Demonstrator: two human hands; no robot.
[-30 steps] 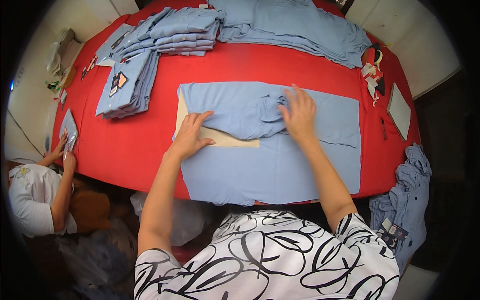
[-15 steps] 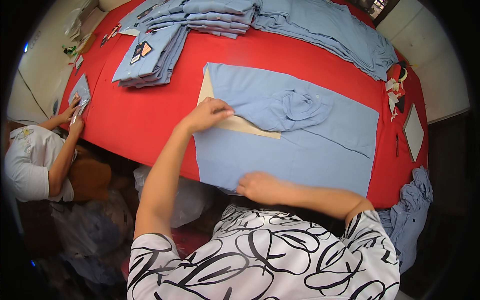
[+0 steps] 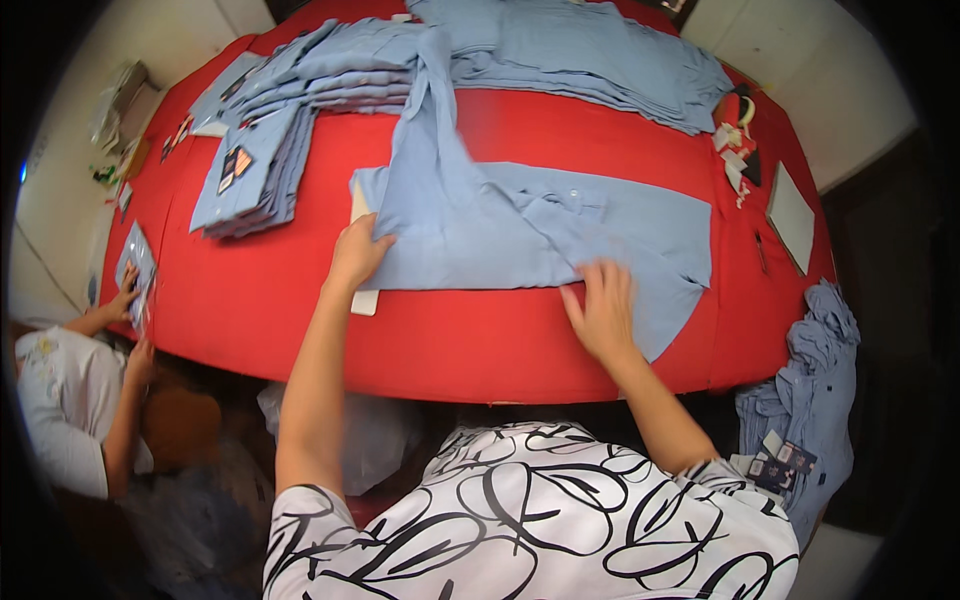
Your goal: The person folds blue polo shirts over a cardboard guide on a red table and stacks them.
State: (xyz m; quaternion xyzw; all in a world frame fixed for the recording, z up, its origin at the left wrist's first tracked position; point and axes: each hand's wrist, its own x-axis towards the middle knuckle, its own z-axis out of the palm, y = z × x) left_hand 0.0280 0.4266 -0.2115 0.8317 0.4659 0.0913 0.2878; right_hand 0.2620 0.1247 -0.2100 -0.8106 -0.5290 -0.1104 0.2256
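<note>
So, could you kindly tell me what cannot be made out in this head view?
In the head view:
Pale board: mostly hidden beneath the blue garment.
Right hand: fingers blurred, so exact contact is unclear.
Dark tag on left stack: print too small.
Far blue stack: cut off by the top edge.

TABLE (image 3: pixel 460 345): wide, red-covered | LEFT WALL (image 3: pixel 70 190): pale; thin dark cable (image 3: pixel 45 262) and small blue light (image 3: pixel 23 172) visible | RIGHT WALL (image 3: pixel 850 100): off-white, plain, dark area below
</note>
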